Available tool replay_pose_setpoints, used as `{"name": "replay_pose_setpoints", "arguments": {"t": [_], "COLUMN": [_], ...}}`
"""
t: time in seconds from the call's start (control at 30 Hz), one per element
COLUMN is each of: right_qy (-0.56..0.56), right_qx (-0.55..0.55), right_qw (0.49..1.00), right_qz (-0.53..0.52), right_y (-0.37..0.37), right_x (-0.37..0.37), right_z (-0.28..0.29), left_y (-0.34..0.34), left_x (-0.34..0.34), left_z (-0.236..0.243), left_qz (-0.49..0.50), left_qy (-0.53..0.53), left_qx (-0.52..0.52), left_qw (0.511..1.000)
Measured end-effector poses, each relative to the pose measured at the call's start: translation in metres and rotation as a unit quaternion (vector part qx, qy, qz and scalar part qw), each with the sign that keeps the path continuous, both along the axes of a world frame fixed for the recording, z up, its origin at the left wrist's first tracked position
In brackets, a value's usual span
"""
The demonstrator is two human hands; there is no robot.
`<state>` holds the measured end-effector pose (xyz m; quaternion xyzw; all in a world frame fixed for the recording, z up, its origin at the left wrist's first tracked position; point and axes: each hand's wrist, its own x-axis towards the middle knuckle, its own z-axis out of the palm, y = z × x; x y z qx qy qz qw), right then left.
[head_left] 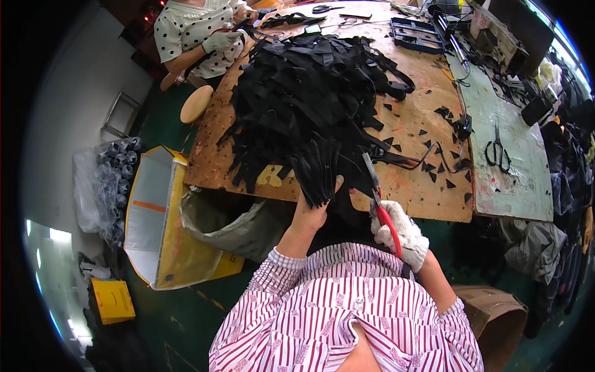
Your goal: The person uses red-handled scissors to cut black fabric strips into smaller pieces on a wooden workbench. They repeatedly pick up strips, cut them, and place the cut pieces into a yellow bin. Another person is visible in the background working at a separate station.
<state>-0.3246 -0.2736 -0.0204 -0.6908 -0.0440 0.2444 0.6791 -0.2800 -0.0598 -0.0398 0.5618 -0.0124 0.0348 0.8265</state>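
Note:
My bare left hand [312, 214] grips a fanned stack of black fabric strips [317, 170] at the table's near edge, its fingers partly hidden behind them. My right hand [403, 232], in a white knit glove, is closed on metal cutters [387, 220] with red handles, blades pointing up just right of the stack. Behind both hands lies a large heap of black strips [304, 87]. Small black triangular offcuts [450, 184] are scattered to the right on the wooden table [403, 208].
A co-worker [192, 31] works at back left. Black-handled scissors [497, 155] lie on a pale green board [514, 192]. A tool case [415, 34] sits at back right. Below left stand a yellow bin [152, 217] and grey sack [229, 229]; a cardboard box [496, 322] is lower right.

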Motion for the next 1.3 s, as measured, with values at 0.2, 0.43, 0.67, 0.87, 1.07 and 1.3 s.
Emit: {"name": "replay_pose_setpoints", "arguments": {"t": [0.2, 0.43, 0.67, 0.87, 1.07, 1.3], "right_qy": [-0.021, 0.020, -0.091, -0.080, 0.001, -0.035], "right_qx": [-0.019, 0.001, -0.068, -0.065, -0.031, -0.030], "right_qw": [0.999, 0.998, 0.993, 0.994, 0.998, 0.997], "right_qz": [-0.021, -0.056, -0.019, -0.037, -0.062, -0.066], "right_y": [0.001, 0.002, -0.002, 0.002, 0.008, 0.010], "right_x": [-0.001, -0.007, -0.001, -0.001, -0.007, 0.000], "right_z": [-0.002, -0.006, -0.021, -0.020, -0.010, -0.025], "left_y": [0.009, -0.001, 0.016, 0.022, 0.026, 0.024], "left_x": [0.007, 0.004, 0.003, 0.002, 0.006, 0.005], "left_z": [-0.019, -0.006, -0.033, -0.044, -0.046, -0.033], "left_qz": [-0.145, 0.022, -0.080, -0.097, -0.102, -0.150], "left_qy": [-0.106, -0.015, -0.142, -0.151, -0.146, -0.096], "left_qx": [-0.064, -0.036, 0.003, 0.055, 0.040, -0.019], "left_qw": [0.982, 0.999, 0.987, 0.982, 0.983, 0.984]}}
